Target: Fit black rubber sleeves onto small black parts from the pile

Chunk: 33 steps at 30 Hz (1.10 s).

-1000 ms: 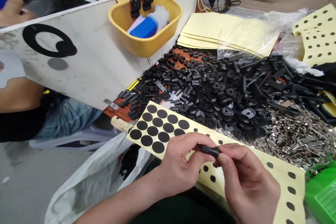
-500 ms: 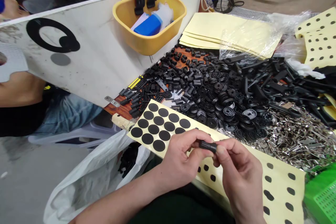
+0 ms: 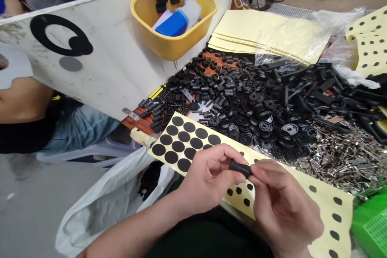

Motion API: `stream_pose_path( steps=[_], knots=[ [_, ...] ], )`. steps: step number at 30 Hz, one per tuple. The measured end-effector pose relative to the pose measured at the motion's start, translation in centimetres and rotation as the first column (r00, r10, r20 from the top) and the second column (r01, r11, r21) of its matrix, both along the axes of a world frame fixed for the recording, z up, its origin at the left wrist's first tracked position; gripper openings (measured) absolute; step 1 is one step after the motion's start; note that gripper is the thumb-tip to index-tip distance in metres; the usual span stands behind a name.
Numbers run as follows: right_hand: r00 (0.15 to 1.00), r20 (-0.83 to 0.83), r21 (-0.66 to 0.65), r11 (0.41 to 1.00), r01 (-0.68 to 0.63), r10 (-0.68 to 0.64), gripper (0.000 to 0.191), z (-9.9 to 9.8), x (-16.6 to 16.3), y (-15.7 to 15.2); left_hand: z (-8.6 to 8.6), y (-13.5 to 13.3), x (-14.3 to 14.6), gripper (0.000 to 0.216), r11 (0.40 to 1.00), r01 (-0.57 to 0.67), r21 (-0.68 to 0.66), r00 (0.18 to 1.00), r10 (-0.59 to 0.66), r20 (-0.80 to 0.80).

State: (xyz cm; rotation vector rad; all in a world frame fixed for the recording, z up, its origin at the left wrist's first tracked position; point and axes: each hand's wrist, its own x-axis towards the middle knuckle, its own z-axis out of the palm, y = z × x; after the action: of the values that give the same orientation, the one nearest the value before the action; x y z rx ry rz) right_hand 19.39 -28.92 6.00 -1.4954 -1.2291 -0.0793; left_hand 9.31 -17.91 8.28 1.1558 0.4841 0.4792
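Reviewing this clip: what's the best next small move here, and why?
Probably free the right hand to peel a black disc from the yellow sheet: it and the left hand both pinch the small black part, and the disc lies close by.

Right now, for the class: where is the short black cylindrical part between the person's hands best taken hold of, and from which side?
Pinch the black cylindrical part across its exposed middle from above. It is short and narrow, lying roughly level, and the left hand and right hand cover its ends, leaving the top of the barrel bare.
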Motion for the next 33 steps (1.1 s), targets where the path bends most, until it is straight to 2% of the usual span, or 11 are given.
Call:
stream_pose_path(
  steps=[4, 8, 11, 13, 15, 17, 22, 24, 26, 29, 33],
  knots=[
    [0.936, -0.347, -0.096, 0.995, 0.02, -0.052, 0.014, 0.8, -0.3, -0.1, -0.2, -0.2, -0.2, 0.011, 0.966, -0.067, 0.249, 0.998, 0.061, 0.032],
    [0.715, -0.699, -0.109, 0.99, -0.092, -0.011, 0.007, 1.6, -0.3, -0.1, -0.5, -0.3, 0.0, 0.014, 0.781, -0.174, 0.6, 0.985, 0.126, 0.121],
    [0.586, -0.809, -0.079, 0.982, -0.171, 0.037, 0.014, 2.0, -0.1, 0.1, -0.4, -0.4, 0.1, 0.015, 0.686, -0.228, 0.691, 0.973, 0.135, 0.186],
    [0.602, -0.798, -0.082, 0.984, -0.156, 0.029, 0.014, 2.0, -0.2, 0.2, -0.3, -0.5, 0.2, 0.014, 0.76, -0.208, 0.615, 0.976, 0.117, 0.185],
    [0.716, -0.698, -0.107, 0.991, -0.079, -0.018, 0.008, 1.8, -0.5, 0.1, 0.0, -0.4, 0.2, 0.013, 0.893, -0.145, 0.426, 0.985, 0.09, 0.147],
    [0.851, -0.521, -0.111, 0.994, 0.013, -0.07, 0.011, 1.4, -0.7, 0.0, 0.3, -0.2, 0.1, 0.013, 0.97, -0.081, 0.228, 0.994, 0.06, 0.094],
    [0.995, -0.103, 0.005, 1.0, -0.006, 0.007, 0.041, 0.7, -0.1, -0.4, 0.9, 0.5, 0.0, 0.011, 0.998, 0.045, 0.041, 0.999, -0.046, 0.018],
    [0.995, -0.095, 0.034, 0.999, -0.041, 0.044, 0.041, 1.0, 0.2, -0.3, 1.1, 0.4, 0.1, 0.011, 0.998, 0.05, 0.028, 0.998, -0.051, 0.024],
    [0.967, -0.251, 0.016, 0.999, -0.042, 0.045, 0.031, 1.3, 0.2, -0.1, 1.1, 0.2, 0.4, 0.011, 0.999, 0.017, 0.038, 0.999, -0.018, 0.048],
    [0.839, -0.544, -0.039, 0.999, -0.024, -0.001, 0.014, 1.5, 0.3, 0.2, 0.8, -0.1, 0.9, 0.011, 1.0, -0.007, 0.001, 0.996, 0.007, 0.094],
    [0.685, -0.729, -0.122, 0.986, -0.11, -0.014, 0.007, 0.8, 1.1, 0.4, -0.2, 0.1, 1.4, 0.017, 0.989, -0.016, -0.148, 0.997, 0.026, 0.066]
  ],
)
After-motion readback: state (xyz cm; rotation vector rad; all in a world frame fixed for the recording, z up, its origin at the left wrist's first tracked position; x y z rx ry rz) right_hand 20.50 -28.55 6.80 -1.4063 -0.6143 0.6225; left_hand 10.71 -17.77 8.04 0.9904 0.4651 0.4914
